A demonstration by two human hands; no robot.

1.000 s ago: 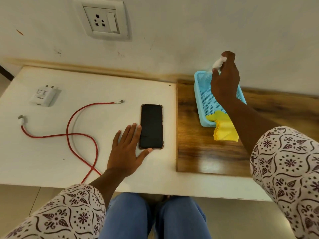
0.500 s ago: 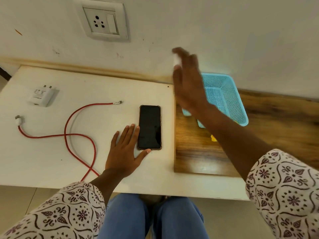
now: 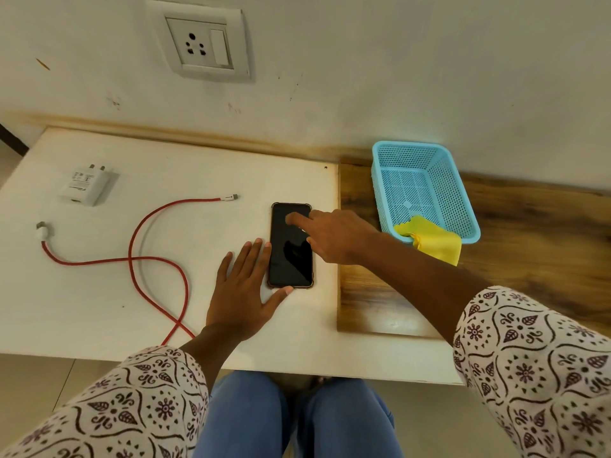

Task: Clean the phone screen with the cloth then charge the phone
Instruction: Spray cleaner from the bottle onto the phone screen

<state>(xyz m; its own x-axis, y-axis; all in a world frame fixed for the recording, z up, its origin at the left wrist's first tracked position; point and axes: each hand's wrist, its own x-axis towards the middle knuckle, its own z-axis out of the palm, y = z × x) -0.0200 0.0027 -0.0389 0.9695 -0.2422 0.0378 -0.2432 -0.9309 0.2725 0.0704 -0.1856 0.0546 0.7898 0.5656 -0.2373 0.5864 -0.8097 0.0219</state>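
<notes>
Phone [image 3: 291,246]: flat on the white table [image 3: 99,292], screen up and dark, long axis running away from the body, just left of the wooden board [image 3: 496,259].
Left hand [image 3: 243,292]: open, palm down on the table, fingers spread; fingertips along the phone's left edge, thumb against its near bottom corner; grips nothing.
Right hand [image 3: 334,236]: reaching in from the right above the phone, index finger stretched out over the upper part of the screen, other fingers curled in; holds nothing visible; contact with the glass cannot be told.
Cloth [image 3: 433,241]: yellow, draped over the near rim of the blue basket [image 3: 426,166], partly inside, partly hanging onto the wooden board; right of the right hand and apart from it.
Cable [image 3: 155,259]: red, looped on the table left of the left hand, 1 small plug near the phone's top left, the other plug at the far left; both ends free.
Charger [image 3: 87,186]: white, lying on the table at far left, apart from the cable.
Wall socket [image 3: 201,44]: on the wall above the table, nothing plugged in.
</notes>
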